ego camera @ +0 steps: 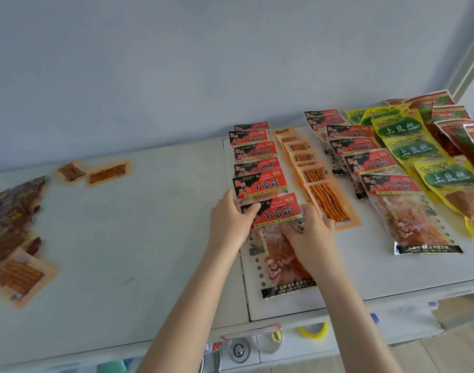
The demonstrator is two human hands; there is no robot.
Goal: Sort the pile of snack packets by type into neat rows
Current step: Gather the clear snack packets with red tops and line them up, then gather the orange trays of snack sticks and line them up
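red-topped with a clear body, the packet lies flat on the desk as the nearest one in a row of red-label packets. its long axis runs from the desk's near edge toward the wall, in line with that row. the red header is at the far end and the black strip at the near end.

both forearms reach forward from below. the left hand holds the header's left edge, its thumb lying across the printed front and its fingers curled at the side. the right hand holds the right edge, with its fingers bent over the header's corner and its thumb pressed on the clear part.

to the right run a row of orange packets, a second red-label row, a yellow-green row and some dark red packets. far left sits the unsorted pile, with two loose orange packets beyond it.
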